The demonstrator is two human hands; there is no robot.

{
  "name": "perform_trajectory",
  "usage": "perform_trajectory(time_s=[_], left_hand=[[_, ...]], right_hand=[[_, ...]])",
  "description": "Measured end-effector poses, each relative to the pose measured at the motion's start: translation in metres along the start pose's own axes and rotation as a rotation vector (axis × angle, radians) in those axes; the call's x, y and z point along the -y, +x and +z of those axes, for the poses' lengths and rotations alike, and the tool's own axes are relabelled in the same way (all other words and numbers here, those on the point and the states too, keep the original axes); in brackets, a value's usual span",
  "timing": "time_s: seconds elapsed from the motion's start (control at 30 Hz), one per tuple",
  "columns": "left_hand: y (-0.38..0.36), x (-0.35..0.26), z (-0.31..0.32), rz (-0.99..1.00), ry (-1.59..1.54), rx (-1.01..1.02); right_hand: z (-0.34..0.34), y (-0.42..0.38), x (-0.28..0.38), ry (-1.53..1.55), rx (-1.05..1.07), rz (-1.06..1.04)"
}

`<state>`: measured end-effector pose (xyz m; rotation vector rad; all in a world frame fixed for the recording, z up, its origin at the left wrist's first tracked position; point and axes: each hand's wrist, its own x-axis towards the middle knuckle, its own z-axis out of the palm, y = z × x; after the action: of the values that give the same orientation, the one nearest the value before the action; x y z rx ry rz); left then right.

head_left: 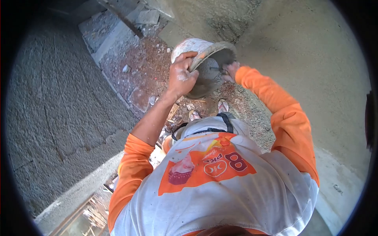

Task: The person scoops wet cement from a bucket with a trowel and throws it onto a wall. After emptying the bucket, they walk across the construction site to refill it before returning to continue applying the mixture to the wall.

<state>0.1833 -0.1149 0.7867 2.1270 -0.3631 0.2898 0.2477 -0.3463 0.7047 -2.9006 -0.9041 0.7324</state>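
My left hand is closed on the rim of a mortar-crusted bucket, its thumb over the edge. The bucket is tipped on its side in the air, its mouth turned toward my body and to the right. Grey wet mortar coats the lower inside of it. At the right of the mouth is my right hand, fingers curled round the handle of what looks like a trowel, whose grey blade lies inside the bucket. The handle itself is mostly hidden by my fingers.
A rough grey mortar-coated wall stands on the left, and a smoother plastered wall on the right. Broken rubble and dirt cover the ground beyond my sandalled feet. A long bar leans at the top left.
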Motion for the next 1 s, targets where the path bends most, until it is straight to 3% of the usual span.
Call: perform_trajectory(time_s=[0.1,0.17,0.27,0.33,0.4,0.5,0.6,0.67,0.73,0.83,1.0], left_hand=[[-0.003,0.008,-0.002,-0.14,-0.111,0.044],[-0.011,0.016,0.0,-0.23,-0.152,0.052],[-0.032,0.047,0.006,-0.474,-0.138,-0.194],[-0.062,0.082,0.019,-0.49,-0.096,-0.288],[-0.085,0.1,0.027,-0.801,-0.42,-0.499],[-0.11,0.104,0.029,-0.915,-0.73,-0.639],[-0.139,0.137,0.032,-1.042,-0.673,-0.743],[-0.151,0.138,0.027,-0.948,-0.847,-0.813],[-0.149,0.135,0.011,-1.088,-0.791,-0.794],[-0.144,0.127,-0.013,-1.054,-0.847,-0.869],[-0.155,0.179,-0.02,-0.919,-0.888,-0.978]], right_hand=[[0.086,0.015,0.005,0.09,-0.089,-0.091],[0.118,0.01,0.024,0.337,-0.232,-0.032],[0.079,-0.023,0.064,0.502,-0.047,0.101],[0.071,-0.028,0.072,0.434,-0.023,0.099],[0.036,-0.033,0.088,0.346,0.096,0.191],[0.046,-0.015,0.091,0.143,0.083,0.246],[0.045,-0.013,0.097,0.125,0.034,0.209],[0.038,-0.005,0.104,0.121,-0.004,0.191],[0.044,0.007,0.109,0.131,0.015,0.174],[0.05,0.031,0.113,0.229,0.069,0.128],[0.025,0.069,0.136,0.178,-0.087,0.088]])
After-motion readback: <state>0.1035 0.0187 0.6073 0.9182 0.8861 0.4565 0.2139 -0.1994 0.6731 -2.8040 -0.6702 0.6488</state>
